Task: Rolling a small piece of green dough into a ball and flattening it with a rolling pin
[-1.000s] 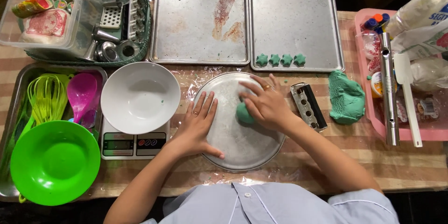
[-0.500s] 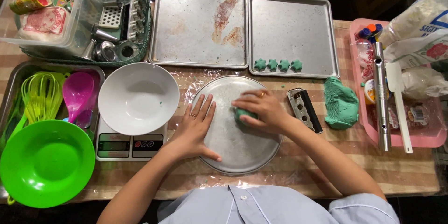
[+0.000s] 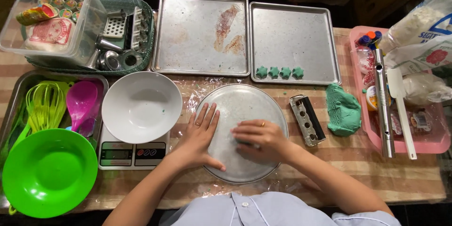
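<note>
1. Seen from above, a person in a pale blue shirt works at a table (image 3: 329, 169) covered with a striped cloth.
2. A round metal plate (image 3: 245, 103) lies in the centre on clear plastic wrap.
3. The left hand (image 3: 200, 136) rests flat on the plate's left part, fingers spread, holding nothing.
4. The right hand (image 3: 259, 137) lies palm down on the middle of the plate, fingers together. Whether it covers or grips anything underneath cannot be told.
5. Just right of the plate sits a small metal mould block (image 3: 307, 120), and beyond it a lump of green dough (image 3: 343, 111).
6. Two baking trays stand side by side at the far edge. The left tray (image 3: 188, 61) holds only brownish smears; the right tray (image 3: 296, 33) holds four small green star-shaped pieces (image 3: 279, 72) in a row along its near edge.
7. Left of the plate, an empty white bowl (image 3: 141, 106) sits on a kitchen scale (image 3: 132, 154).
8. Further left, a metal tray (image 3: 19, 89) holds a green whisk (image 3: 44, 103) and a pink scoop (image 3: 81, 103); an empty bright green bowl (image 3: 49, 172) lies in front.
9. At far left, a clear plastic box (image 3: 54, 19) holds small cups and packets, beside a green basket (image 3: 141, 42) of metal moulds and cutters.
10. At right, a pink tray (image 3: 423, 146) holds a metal tube, a white spatula and packets.
</note>
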